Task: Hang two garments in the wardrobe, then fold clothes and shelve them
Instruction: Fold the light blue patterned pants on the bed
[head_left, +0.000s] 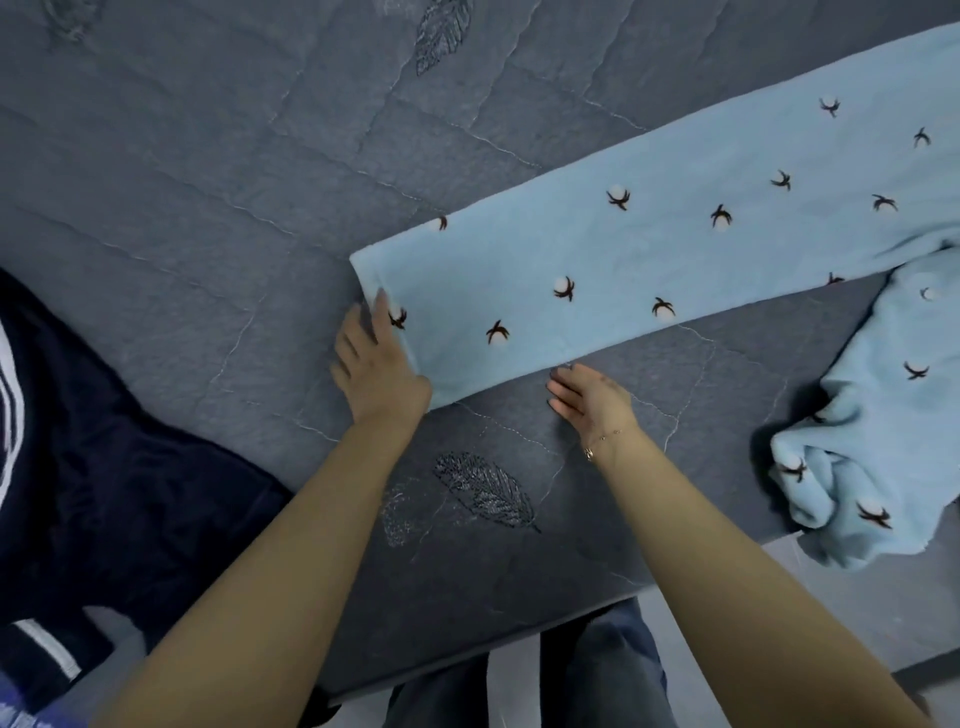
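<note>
On the grey bed (208, 208), the left hand (376, 371) rests flat at the blue trouser leg's (649, 249) hem; the right hand (592, 397) lies open, fingers straight, just beside it.

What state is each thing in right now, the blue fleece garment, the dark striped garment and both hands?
blue fleece garment: one part spread flat on the bed, another crumpled at the bed's edge
dark striped garment: unfolded heap on the bed
left hand: fingers straight, on the fleece's end
right hand: open, beside the fleece
</note>
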